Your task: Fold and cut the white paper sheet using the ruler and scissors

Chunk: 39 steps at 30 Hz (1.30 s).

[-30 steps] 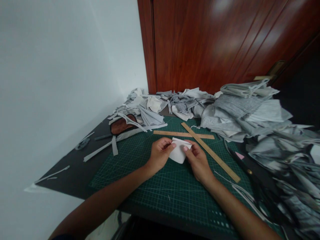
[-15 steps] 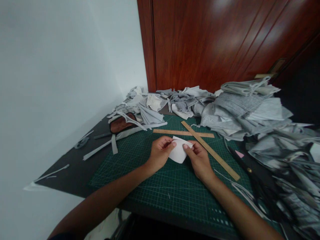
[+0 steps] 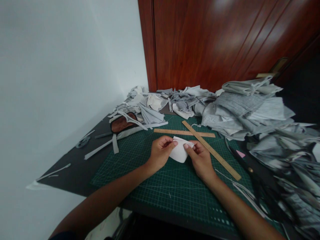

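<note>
Green gridded cutting mat (image 3: 160,186): we fold a small white fabric piece (image 3: 178,154).
Left hand (image 3: 160,153) and right hand (image 3: 200,160) pinch its top edge; we should keep edges aligned, clear of the crossed wooden rulers (image 3: 200,135) beyond.

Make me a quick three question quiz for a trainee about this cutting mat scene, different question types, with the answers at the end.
1. True or false: both hands hold the white piece over the green cutting mat.
2. Multiple choice: how do the two wooden rulers lie? A) side by side B) crossed C) stacked in line
3. Fill in: the big pile of grey fabric lies on the person's ____ side.

Key
1. True: the left hand and right hand each pinch its top edge.
2. B
3. right
</note>
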Available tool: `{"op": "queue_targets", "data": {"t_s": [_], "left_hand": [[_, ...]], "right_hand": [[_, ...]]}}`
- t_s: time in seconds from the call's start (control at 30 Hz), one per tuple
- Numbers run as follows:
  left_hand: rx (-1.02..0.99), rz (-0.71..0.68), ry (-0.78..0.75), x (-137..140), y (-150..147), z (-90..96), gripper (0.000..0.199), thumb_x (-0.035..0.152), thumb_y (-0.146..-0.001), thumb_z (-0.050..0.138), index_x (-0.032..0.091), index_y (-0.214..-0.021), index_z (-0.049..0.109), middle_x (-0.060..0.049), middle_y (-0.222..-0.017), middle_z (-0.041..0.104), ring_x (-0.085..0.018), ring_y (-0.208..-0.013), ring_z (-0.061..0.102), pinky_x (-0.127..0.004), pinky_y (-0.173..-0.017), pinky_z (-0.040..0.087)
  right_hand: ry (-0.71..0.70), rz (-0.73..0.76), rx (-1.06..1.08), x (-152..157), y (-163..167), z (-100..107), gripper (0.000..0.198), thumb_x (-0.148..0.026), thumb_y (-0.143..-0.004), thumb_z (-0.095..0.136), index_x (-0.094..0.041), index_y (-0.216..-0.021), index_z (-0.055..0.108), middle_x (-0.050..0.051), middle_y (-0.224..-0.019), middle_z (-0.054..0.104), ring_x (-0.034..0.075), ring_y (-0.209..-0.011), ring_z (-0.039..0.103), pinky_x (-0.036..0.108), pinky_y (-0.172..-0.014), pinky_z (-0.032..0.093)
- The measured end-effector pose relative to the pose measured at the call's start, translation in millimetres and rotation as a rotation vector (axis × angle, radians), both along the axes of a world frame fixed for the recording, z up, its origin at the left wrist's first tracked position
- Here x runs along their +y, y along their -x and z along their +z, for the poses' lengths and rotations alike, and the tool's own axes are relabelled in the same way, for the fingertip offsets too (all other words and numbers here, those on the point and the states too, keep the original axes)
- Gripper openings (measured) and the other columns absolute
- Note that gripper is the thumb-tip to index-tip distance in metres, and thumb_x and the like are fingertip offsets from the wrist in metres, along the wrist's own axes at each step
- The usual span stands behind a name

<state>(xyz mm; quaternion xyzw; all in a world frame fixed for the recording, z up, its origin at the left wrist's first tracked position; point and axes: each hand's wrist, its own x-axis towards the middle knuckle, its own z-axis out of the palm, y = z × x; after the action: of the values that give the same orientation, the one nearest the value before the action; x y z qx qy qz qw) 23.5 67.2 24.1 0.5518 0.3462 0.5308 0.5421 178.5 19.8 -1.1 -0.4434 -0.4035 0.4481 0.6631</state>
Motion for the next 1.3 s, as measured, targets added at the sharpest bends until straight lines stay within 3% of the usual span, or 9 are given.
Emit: {"op": "queue_targets", "data": {"t_s": [0.63, 0.87, 0.97, 1.1, 1.3], "left_hand": [[0.066, 0.067, -0.071, 3.1, 2.0, -4.1, 0.025, 0.038, -0.077, 0.077, 0.017, -0.073, 0.064, 0.002, -0.064, 0.063, -0.011, -0.056, 0.055, -0.021, -0.054, 0.042], [0.070, 0.078, -0.091, 4.2, 3.0, -6.7, 0.030, 0.042, -0.080, 0.077, 0.018, -0.073, 0.060, 0.002, -0.063, 0.062, -0.010, -0.055, 0.054, -0.021, -0.052, 0.042], [0.007, 0.062, -0.067, 4.0, 2.1, -5.0, 0.028, 0.039, -0.079, 0.079, 0.018, -0.086, 0.063, 0.002, -0.066, 0.065, -0.011, -0.056, 0.057, -0.020, -0.053, 0.043], [0.004, 0.027, -0.023, 4.6, 2.7, -3.6, 0.045, 0.037, -0.079, 0.078, 0.017, -0.118, 0.068, 0.000, -0.076, 0.072, -0.013, -0.061, 0.063, -0.022, -0.056, 0.046], [0.102, 0.057, -0.047, 7.7, 5.2, -7.0, 0.021, 0.035, -0.077, 0.078, 0.016, -0.086, 0.078, -0.006, -0.081, 0.077, -0.017, -0.070, 0.069, -0.025, -0.064, 0.051]], "right_hand": [[-0.032, -0.071, -0.137, -3.4, 0.7, 4.5, 0.026, -0.049, -0.086, 0.077, -0.023, -0.087, 0.072, -0.002, -0.070, 0.067, 0.016, -0.065, 0.057, 0.027, -0.058, 0.047], [-0.052, -0.110, -0.267, -4.6, 0.3, -0.7, 0.026, -0.048, -0.092, 0.069, -0.023, -0.092, 0.075, 0.001, -0.079, 0.072, 0.019, -0.074, 0.062, 0.032, -0.070, 0.049], [-0.052, -0.131, -0.311, -6.0, 0.2, -1.9, 0.028, -0.049, -0.093, 0.067, -0.022, -0.092, 0.075, 0.002, -0.079, 0.073, 0.021, -0.075, 0.063, 0.033, -0.071, 0.050], [-0.057, -0.136, -0.317, -7.5, 1.3, -1.8, 0.027, -0.048, -0.094, 0.066, -0.023, -0.091, 0.076, 0.001, -0.077, 0.072, 0.021, -0.074, 0.064, 0.033, -0.070, 0.050], [-0.062, -0.154, -0.312, -5.9, 0.4, -3.5, 0.026, -0.048, -0.092, 0.068, -0.023, -0.089, 0.076, 0.002, -0.078, 0.073, 0.021, -0.072, 0.063, 0.034, -0.071, 0.051]]}}
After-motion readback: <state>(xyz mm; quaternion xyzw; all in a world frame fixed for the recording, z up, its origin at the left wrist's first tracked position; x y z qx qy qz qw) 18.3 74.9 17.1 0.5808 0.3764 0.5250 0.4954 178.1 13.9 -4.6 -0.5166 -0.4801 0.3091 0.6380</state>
